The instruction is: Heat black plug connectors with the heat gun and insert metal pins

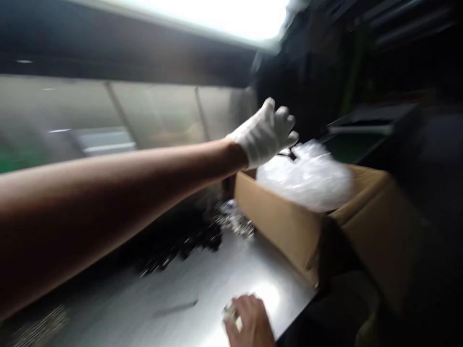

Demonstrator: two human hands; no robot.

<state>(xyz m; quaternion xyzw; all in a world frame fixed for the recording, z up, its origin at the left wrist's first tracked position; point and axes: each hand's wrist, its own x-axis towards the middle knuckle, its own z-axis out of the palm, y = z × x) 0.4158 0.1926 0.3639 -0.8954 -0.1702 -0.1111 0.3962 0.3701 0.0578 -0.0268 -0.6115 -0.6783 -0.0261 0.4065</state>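
My left hand [269, 132], in a white glove, reaches out over the near-left side of an open cardboard box [278, 224]. Its fingers are spread and slightly curled, with nothing seen between them. Just below them a small black piece [291, 154] shows against crumpled clear plastic [307, 176] in the box; whether it lies there or is falling, I cannot tell. My right hand [251, 320], bare, is low over the metal table [202, 289]. Its thumb and fingers close around a small pale, shiny piece [233, 315], too blurred to name.
Small black parts [184, 248] lie heaped on the table under my left arm, with shiny silvery parts [237, 219] beside the box. A thin dark rod-like tool [177, 308] lies in front. Thin wire-like pieces [41, 327] are at lower left. A bright lamp [217, 14] hangs above.
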